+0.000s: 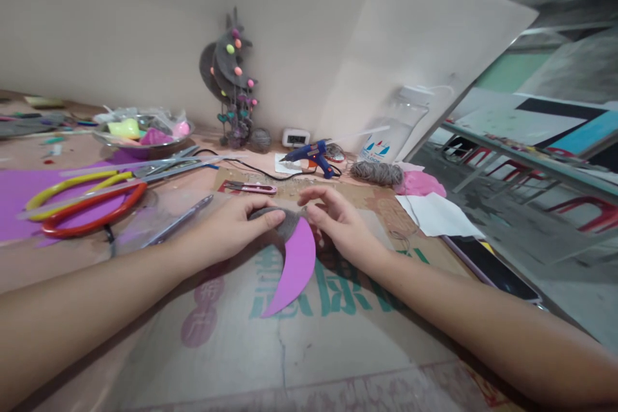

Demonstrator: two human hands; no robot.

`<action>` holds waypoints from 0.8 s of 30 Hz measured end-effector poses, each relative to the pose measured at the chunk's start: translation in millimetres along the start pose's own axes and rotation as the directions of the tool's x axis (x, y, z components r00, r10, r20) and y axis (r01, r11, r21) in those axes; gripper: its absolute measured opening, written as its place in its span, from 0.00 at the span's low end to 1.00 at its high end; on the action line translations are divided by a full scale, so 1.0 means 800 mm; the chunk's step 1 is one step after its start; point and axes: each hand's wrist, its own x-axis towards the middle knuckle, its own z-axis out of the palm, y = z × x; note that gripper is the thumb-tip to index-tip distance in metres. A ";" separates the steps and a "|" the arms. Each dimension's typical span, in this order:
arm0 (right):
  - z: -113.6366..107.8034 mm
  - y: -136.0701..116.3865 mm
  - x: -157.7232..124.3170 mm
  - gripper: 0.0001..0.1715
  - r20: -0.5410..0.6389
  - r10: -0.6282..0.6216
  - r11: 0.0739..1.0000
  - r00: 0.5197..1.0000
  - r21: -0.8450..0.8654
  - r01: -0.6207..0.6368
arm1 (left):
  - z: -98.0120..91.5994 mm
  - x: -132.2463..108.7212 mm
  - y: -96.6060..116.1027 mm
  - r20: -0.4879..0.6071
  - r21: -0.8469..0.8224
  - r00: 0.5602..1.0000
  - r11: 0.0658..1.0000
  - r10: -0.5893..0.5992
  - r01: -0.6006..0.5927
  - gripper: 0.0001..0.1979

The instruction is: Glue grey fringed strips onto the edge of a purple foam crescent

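A purple foam crescent (pixel 294 267) lies on a cardboard sheet (pixel 299 335), its upper part wrapped in grey yarn (pixel 284 222). My left hand (pixel 232 228) is closed over the wrapped end, thumb pressing the grey yarn. My right hand (pixel 333 219) rests beside the crescent's upper tip, fingers curled and pinching at the yarn there.
Large scissors with red and yellow handles (pixel 87 203) lie on purple foam at left, with small snips (pixel 251 188) nearer. A blue glue gun (pixel 311 156), a grey yarn ball (pixel 376 172), a metal bowl of pompoms (pixel 145 132) and a finished moon ornament (pixel 234 77) stand behind. A phone (pixel 492 267) lies at right.
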 end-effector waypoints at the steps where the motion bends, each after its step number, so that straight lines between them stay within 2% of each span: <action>1: -0.001 0.000 -0.001 0.16 -0.045 -0.027 1.000 0.999 0.002 0.027 | 0.000 0.000 0.000 -0.019 0.000 1.000 1.000 -0.015 0.015 0.18; 4: -0.003 0.000 -0.003 0.14 -0.091 -0.045 0.998 0.995 -0.043 0.041 | 0.000 -0.001 0.001 -0.088 0.008 0.996 1.000 -0.029 0.030 0.18; 7: -0.001 -0.001 -0.004 0.18 0.001 -0.009 0.992 1.000 -0.124 0.009 | 0.001 -0.001 0.001 -0.157 0.018 0.988 1.000 -0.015 0.019 0.18; 9: 0.001 -0.002 -0.004 0.16 0.046 0.000 0.985 0.999 -0.171 0.008 | 0.001 0.000 0.001 -0.185 0.023 0.983 1.000 -0.008 0.012 0.18; 17: 0.000 0.004 0.001 0.14 0.130 0.055 0.988 0.990 -0.153 -0.035 | 0.000 -0.003 0.003 -0.132 0.033 0.991 0.999 -0.010 0.014 0.17; 24: 0.002 0.001 0.001 0.10 0.157 0.047 0.985 0.987 -0.169 -0.020 | 0.005 -0.005 0.005 -0.140 -0.014 0.990 1.000 0.002 -0.004 0.15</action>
